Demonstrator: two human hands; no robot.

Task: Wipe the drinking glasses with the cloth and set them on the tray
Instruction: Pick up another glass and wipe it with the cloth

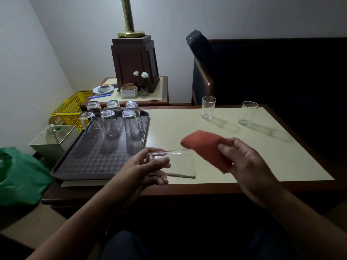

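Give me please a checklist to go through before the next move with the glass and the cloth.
1. Left hand grips the glass, held on its side: ok.
2. Right hand holds the cloth by the glass's open end: ok.
3. Cloth touches the glass: cannot tell.
4. Glass wiped dry: cannot tell.
5. Tray has bare room in its near half; six glasses stand upside down at its far end: ok.
6. Two glasses wait upright on the table, apart from both hands: ok.
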